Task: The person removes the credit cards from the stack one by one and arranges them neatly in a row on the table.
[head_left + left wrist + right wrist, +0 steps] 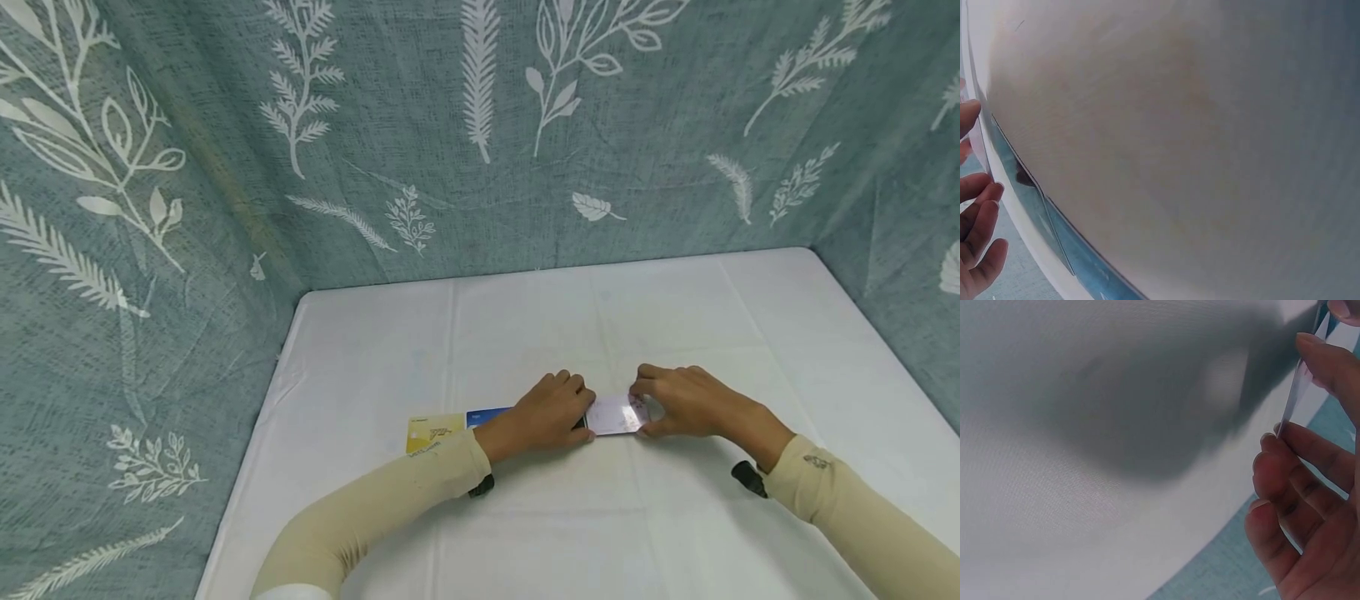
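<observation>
A pale, shiny pinkish card [611, 415] lies between my two hands at the right end of a row of cards. My left hand [551, 412] grips its left end, thumb at the near edge and fingers at the far edge. At the other end, my right hand [686, 402] pinches it between thumb and fingertips, seen edge-on in the right wrist view. A yellow card [423, 427] and a blue card [483, 414] sit left of my left hand, the blue one partly covered. Under that hand shows a sliver of a dark card [580, 422].
A white cloth covers the table [525, 333]. Behind and beside it hangs a blue-green curtain [420, 100] with white leaf prints. A black wrist device [750, 479] shows at the right wrist.
</observation>
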